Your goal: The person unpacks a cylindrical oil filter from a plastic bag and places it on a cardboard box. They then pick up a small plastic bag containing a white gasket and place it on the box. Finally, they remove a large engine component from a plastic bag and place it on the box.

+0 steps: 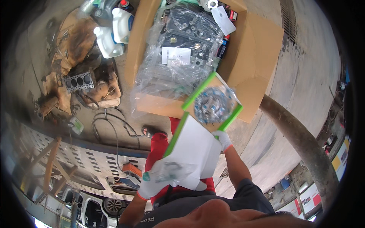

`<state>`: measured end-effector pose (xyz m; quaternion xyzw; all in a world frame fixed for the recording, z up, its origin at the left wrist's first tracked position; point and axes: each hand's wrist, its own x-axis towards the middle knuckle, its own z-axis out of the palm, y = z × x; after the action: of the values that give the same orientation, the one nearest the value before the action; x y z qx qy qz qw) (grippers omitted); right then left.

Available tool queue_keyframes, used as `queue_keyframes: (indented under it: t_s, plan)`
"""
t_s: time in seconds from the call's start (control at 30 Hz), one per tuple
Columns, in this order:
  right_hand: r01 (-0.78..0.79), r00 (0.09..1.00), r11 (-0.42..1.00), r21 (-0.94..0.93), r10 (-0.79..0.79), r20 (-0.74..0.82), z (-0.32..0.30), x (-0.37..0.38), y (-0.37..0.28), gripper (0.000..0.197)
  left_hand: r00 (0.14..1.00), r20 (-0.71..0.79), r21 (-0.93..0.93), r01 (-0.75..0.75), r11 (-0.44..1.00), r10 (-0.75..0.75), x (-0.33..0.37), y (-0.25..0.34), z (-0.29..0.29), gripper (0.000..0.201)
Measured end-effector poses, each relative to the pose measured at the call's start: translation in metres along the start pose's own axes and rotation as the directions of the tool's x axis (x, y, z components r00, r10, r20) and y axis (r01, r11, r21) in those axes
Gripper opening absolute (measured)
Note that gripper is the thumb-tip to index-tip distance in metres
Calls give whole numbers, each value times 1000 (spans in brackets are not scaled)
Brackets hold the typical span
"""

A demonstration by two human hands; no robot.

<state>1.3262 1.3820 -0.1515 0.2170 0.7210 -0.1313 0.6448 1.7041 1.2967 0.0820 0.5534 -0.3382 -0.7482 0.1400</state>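
Holding an opened green-edged box point(197, 133) over the floor, the left hand point(156, 182) grips its white lid flap while the right hand point(222, 140) pinches the tray, where a round disc part point(213, 105) (wrapped in plastic) sits. Unpacking seems underway; lifting the disc needs one hand freed. A big cardboard carton point(251, 49) lies just beyond.

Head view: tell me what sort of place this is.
Most likely a car repair workshop. An engine block lies on the oily concrete floor beside white fluid jugs, a plastic-wrapped engine part fills a cardboard box, and a car stands nearby.
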Motion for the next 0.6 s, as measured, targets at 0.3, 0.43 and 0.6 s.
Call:
queue_keyframes:
  t_s: [0.3,0.43,0.6]
  plan:
    - [-7,999,999,-49,5,-37,-97,-10,93,14,992,72,-415,128,901,-108,-77,-119,9,53]
    - [77,997,980,-184,-78,1,-64,-10,104,16,997,-3,-75,81,994,-82,-125,-122,-20,47]
    - [106,982,948,-300,-53,179,43,-25,109,19,958,-272,-572,-85,816,-91,-188,-172,-48,38]
